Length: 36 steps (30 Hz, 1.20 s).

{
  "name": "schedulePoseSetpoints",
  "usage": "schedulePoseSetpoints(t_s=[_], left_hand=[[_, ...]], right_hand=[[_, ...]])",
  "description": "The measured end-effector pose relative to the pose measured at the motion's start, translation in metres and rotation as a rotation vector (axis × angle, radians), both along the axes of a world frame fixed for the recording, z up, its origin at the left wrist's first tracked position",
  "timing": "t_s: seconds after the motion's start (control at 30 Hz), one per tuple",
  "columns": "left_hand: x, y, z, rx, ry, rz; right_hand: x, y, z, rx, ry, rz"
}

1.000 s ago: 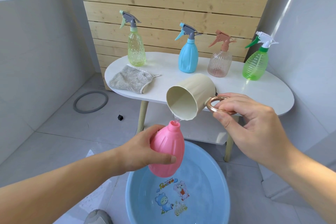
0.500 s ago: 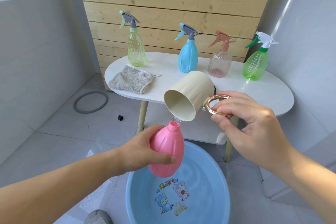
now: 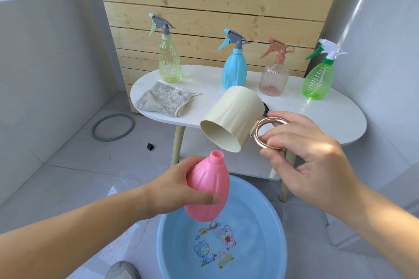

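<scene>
In the head view, at lower centre of the frame, the left hand (image 3: 172,190) grips a pink bottle (image 3: 208,188) around its belly, thumb across the front and fingers wrapped behind. The bottle has no cap and tilts slightly, its threaded neck pointing up. Its plastic is opaque, so I cannot tell what is inside.

Just above and right of that neck, the right hand (image 3: 310,161) holds a cream cup (image 3: 233,118) by its copper ring handle (image 3: 267,133), pinching the ring between thumb and curled fingers. The cup is tipped almost onto its side, with its mouth facing lower left. The part of the inside that shows is plain cream wall, and a small drop hangs at the lowest point of the rim (right over the bottle's opening, not touching it).

Below both, at the bottom of the frame, a blue basin (image 3: 162,240) holds clear water that shimmers over a cartoon print.

Across the middle of the frame is a white oval table (image 3: 328,115). Four spray bottles stand on it, well apart: a yellow-green sprayer (image 3: 170,61), a blue sprayer (image 3: 234,70), a clear pinkish sprayer (image 3: 274,79) that looks darker near its base, and a green sprayer (image 3: 318,81). Their fill levels are hard to read. A grey cloth (image 3: 163,102) lies on the table's left end.
</scene>
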State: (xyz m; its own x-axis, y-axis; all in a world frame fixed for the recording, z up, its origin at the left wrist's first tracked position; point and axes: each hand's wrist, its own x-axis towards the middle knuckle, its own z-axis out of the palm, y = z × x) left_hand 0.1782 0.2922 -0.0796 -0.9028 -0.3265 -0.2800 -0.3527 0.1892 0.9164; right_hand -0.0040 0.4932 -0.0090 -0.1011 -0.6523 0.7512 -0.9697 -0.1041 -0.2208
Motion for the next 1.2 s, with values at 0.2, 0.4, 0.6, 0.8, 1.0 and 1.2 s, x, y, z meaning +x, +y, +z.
schedulePoseSetpoints(t_s=[0.2, 0.4, 0.6, 0.8, 1.0, 1.2], left_hand=[[-0.001, 0.001, 0.001, -0.012, 0.0, 0.004], [-0.001, -0.001, 0.0, -0.008, 0.004, 0.016], [0.001, -0.006, -0.004, -0.019, -0.042, 0.01], [0.004, -0.005, -0.014, -0.016, -0.052, 0.018], [0.003, -0.003, -0.033, -0.013, -0.064, 0.001], [0.003, -0.004, -0.051, -0.026, -0.112, -0.029]], right_hand=[[0.001, -0.001, -0.007, 0.024, 0.054, 0.042], [0.012, -0.004, -0.01, 0.095, -0.464, -0.143], [-0.005, -0.012, -0.032, 0.278, -0.965, -0.238], [-0.018, -0.025, -0.089, 0.533, -1.091, -0.318], [-0.03, -0.035, -0.161, 0.81, -0.921, -0.369], [-0.045, -0.044, -0.227, 0.923, -0.74, -0.374]])
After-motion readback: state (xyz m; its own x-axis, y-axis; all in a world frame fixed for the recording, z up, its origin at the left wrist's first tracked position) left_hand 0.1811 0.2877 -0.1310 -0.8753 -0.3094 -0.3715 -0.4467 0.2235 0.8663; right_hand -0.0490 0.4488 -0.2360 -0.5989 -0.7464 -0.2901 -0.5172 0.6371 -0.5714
